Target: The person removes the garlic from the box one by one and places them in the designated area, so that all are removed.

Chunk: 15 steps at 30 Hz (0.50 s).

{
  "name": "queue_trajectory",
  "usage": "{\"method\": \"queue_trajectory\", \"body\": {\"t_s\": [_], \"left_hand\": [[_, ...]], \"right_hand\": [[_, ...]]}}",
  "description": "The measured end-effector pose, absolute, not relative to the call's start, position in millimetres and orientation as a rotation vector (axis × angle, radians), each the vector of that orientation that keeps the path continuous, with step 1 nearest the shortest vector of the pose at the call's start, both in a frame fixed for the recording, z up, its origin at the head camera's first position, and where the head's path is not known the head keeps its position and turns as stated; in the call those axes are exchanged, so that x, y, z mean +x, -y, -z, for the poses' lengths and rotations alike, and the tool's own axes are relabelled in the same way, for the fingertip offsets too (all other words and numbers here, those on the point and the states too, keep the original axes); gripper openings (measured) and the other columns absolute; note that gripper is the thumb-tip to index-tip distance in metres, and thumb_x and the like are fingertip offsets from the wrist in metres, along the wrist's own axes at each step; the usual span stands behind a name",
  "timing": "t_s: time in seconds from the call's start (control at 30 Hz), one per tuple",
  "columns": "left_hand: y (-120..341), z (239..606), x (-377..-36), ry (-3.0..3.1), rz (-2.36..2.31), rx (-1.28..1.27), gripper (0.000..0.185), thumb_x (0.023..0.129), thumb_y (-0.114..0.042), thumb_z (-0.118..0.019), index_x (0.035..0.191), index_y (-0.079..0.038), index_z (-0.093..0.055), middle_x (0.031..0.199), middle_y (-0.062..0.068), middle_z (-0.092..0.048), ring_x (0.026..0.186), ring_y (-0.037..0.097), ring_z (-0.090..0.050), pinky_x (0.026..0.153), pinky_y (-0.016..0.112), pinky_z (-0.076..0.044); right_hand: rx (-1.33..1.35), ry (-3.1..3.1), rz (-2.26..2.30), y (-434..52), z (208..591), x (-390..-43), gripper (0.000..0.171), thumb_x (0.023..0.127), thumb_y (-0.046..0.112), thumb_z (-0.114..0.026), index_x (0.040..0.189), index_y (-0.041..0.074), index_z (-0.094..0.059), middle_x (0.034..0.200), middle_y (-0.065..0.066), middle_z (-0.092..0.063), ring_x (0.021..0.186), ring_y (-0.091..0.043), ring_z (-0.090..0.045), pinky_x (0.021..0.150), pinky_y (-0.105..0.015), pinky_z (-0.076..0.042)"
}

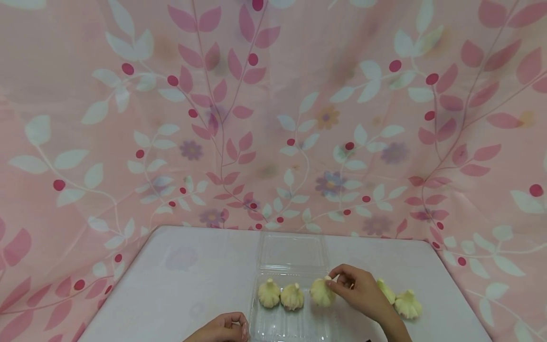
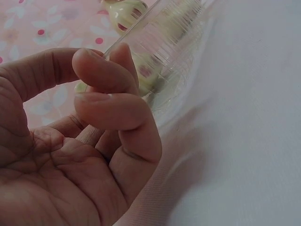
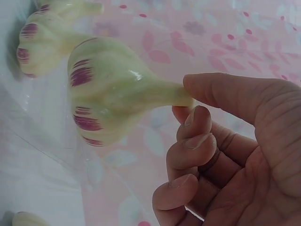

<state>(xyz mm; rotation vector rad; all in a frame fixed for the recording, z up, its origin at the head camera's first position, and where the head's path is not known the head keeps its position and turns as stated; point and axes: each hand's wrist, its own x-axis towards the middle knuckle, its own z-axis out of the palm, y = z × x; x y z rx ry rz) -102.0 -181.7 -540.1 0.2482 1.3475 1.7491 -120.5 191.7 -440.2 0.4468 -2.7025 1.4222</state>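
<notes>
My right hand [image 1: 356, 289] pinches a garlic bulb [image 3: 108, 89] by its stem, between thumb and fingertips. The bulb is pale with purple streaks and hangs over the right part of a clear plastic container [image 1: 273, 327]. Inside that container, side by side on the left, sit two more garlic bulbs, one [image 1: 269, 294] further left and the other [image 1: 292, 298] nearer the middle. At the container's left edge, my left hand [image 1: 226, 327] holds the rim with curled fingers; in the left wrist view the fingertips partly hide the contact.
The container's clear lid [image 1: 292, 251] lies folded back behind it. Two garlic bulbs, one [image 1: 386, 290] partly behind the right hand and one [image 1: 408, 304] beside it, lie on the white table [image 1: 171, 285]. A pink floral cloth [image 1: 273, 118] hangs behind.
</notes>
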Motion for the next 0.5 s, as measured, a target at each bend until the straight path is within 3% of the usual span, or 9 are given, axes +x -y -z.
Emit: {"method": "queue_trajectory", "body": {"t_s": [0.2,0.5], "left_hand": [[182,538,-102,-1.381,-1.739,0.244,0.005,0.089,-0.013,-0.055,0.094,-0.011,-0.054,0.076,-0.005,-0.058,0.061,0.003,-0.048,0.055,0.018,-0.041],[183,541,-103,-1.384,-1.735,0.275,0.005,0.089,-0.011,-0.054,0.094,-0.013,-0.055,0.074,-0.007,-0.057,0.059,0.001,-0.047,0.054,0.017,-0.041]], "right_hand": [[0.376,2.704,-1.443,-196,440,-120,0.015,0.08,0.034,-0.072,0.087,0.024,-0.064,0.062,0.004,-0.053,0.054,-0.009,-0.051,0.048,-0.025,-0.042],[0.366,2.675,-1.478,-204,434,-116,0.015,0.081,0.032,-0.072,0.09,0.022,-0.065,0.065,0.002,-0.054,0.055,-0.01,-0.052,0.049,-0.025,-0.044]]}}
